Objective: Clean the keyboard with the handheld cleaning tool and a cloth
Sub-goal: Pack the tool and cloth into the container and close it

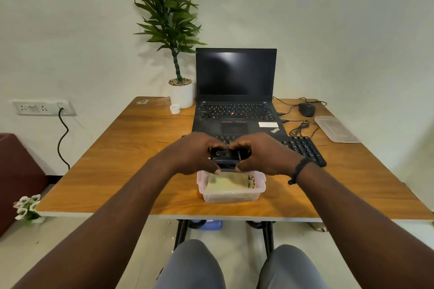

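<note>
Early stage: both hands, left hand (193,153) and right hand (264,155), grip the cleaning tool (229,157) with curled fingers; keyboard (303,148) and cloth (225,183) are untouched.

A wooden table (131,148) was set against a pale wall (352,30); a socket panel (43,107) was mounted left; the floor (70,241) was light.

— How many keyboards do you have on your table (131,138)?
— You've got one black keyboard (303,148), one laptop (236,91), one mouse (307,109).
— And containers?
— One clear plastic tub (231,192), one loose lid (335,129), one potted plant (180,94).
</note>
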